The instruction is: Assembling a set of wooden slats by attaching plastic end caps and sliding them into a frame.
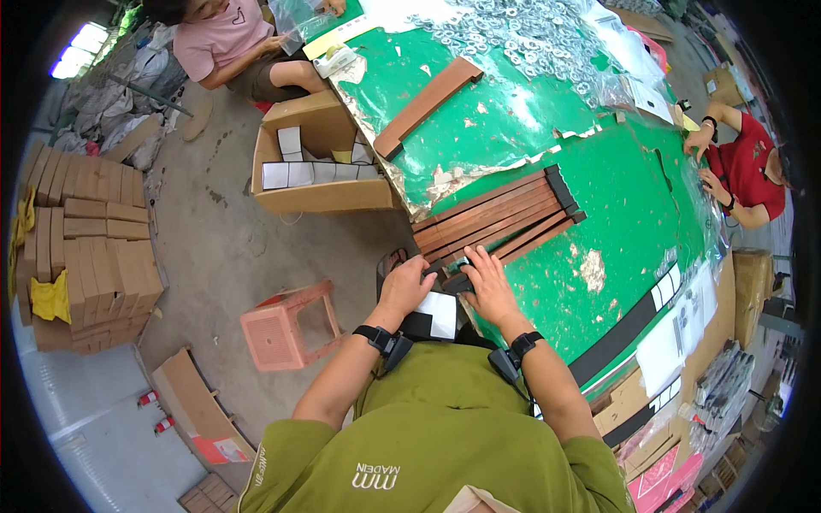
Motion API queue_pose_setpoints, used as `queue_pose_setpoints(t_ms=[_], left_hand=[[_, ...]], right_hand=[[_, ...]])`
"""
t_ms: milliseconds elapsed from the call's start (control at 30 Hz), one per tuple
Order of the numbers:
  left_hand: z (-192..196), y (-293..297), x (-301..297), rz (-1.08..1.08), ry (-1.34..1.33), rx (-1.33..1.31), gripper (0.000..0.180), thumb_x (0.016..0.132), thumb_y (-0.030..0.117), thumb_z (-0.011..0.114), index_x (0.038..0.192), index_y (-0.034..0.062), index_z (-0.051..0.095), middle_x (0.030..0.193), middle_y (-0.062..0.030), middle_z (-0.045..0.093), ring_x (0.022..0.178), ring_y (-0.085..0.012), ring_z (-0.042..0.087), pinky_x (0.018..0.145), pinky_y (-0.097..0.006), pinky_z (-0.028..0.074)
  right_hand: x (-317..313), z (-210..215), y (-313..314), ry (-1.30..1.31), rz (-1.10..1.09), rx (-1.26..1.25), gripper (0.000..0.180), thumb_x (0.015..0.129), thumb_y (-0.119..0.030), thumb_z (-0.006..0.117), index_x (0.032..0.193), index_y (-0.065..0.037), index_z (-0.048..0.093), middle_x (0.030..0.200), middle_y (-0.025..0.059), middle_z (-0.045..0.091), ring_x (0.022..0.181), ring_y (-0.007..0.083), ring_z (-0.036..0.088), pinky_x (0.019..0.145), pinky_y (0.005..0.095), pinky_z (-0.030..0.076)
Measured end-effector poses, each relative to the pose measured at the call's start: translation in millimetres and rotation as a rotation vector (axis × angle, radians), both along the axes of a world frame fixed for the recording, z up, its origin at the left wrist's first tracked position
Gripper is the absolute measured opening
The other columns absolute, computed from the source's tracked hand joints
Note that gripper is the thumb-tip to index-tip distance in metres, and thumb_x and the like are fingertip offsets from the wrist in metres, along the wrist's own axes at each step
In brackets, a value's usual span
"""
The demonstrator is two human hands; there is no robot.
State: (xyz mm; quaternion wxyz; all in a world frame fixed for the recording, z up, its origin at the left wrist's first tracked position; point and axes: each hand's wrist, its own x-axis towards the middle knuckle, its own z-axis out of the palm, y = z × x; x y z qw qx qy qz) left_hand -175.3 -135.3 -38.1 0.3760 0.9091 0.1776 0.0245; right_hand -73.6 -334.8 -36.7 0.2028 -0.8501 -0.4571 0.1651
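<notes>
Several reddish-brown slats [492,214] lie side by side on the green table, pointing away to the right. Black end caps [564,192] cover their far ends. At the near table edge my left hand [406,286] pinches a small black piece [434,267] beside the slat ends. My right hand [491,286] rests over the near ends with its fingers stretched forward and apart. Another black piece [456,283] shows between my hands, partly hidden by the right one. Below them, near my lap, is a white label [440,315] on something black.
A lone brown slat [428,107] lies farther up the table, near piled metal washers [522,43]. Left of the table stand an open carton [321,201], a pink stool [291,329] and stacked cartons [94,239]. Black strips [624,329] lie at right. Two people sit at the table's far sides.
</notes>
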Motion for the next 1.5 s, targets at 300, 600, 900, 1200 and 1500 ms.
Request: queue_pose_setpoints(t_ms=[300, 600, 900, 1200, 1500], left_hand=[[8.6, -17.9, 13.3, -0.005, -0.005, 0.209, 0.022, 0.081, 0.023, 0.074, 0.097, 0.0109, 0.067, 0.096, -0.0068, 0.060, 0.076, -0.0291, 0.065, 0.065, -0.040, 0.054], [-4.9, -12.6, 16.0, -0.020, -0.025, 0.215, 0.020, 0.081, 0.023, 0.074, 0.096, 0.0113, 0.068, 0.091, -0.0062, 0.060, 0.075, -0.0285, 0.065, 0.064, -0.039, 0.054], [-10.4, -15.9, 12.4, -0.058, -0.139, 0.354, 0.020, 0.082, 0.024, 0.071, 0.096, 0.0105, 0.069, 0.087, -0.0052, 0.059, 0.068, -0.0255, 0.065, 0.059, -0.036, 0.053], [-9.5, -14.6, 13.4, -0.040, -0.150, 0.328, 0.018, 0.081, 0.022, 0.073, 0.094, 0.0100, 0.069, 0.086, -0.0044, 0.060, 0.071, -0.0253, 0.065, 0.060, -0.035, 0.053], [-10.1, -13.2, 14.9, -0.055, -0.161, 0.355, 0.019, 0.080, 0.023, 0.073, 0.094, 0.0106, 0.069, 0.085, -0.0050, 0.058, 0.067, -0.0251, 0.064, 0.058, -0.035, 0.052]], right_hand=[[0.5, -2.8, -2.5, 0.001, -0.008, 0.030, 0.051, 0.073, -0.010, 0.073, 0.121, -0.007, 0.054, 0.154, 0.0097, 0.031, 0.145, 0.0307, 0.025, 0.118, 0.0466, 0.023], [0.4, -6.3, -1.4, -0.013, 0.005, 0.009, 0.050, 0.075, -0.010, 0.071, 0.122, -0.006, 0.055, 0.155, 0.0091, 0.030, 0.146, 0.0304, 0.023, 0.119, 0.0460, 0.022], [-0.1, -8.2, -2.1, -0.010, 0.016, -0.026, 0.050, 0.075, -0.010, 0.070, 0.123, -0.008, 0.054, 0.156, 0.0086, 0.028, 0.147, 0.0296, 0.021, 0.119, 0.0456, 0.021], [0.9, -10.0, -1.4, -0.015, 0.022, -0.048, 0.051, 0.077, -0.011, 0.068, 0.126, -0.008, 0.053, 0.157, 0.0083, 0.026, 0.147, 0.0291, 0.020, 0.120, 0.0448, 0.019], [-0.5, -8.2, -0.4, -0.059, 0.008, 0.010, 0.065, 0.079, -0.006, 0.064, 0.139, -0.023, 0.049, 0.156, 0.0079, 0.029, 0.145, 0.0300, 0.025, 0.118, 0.0475, 0.023]])
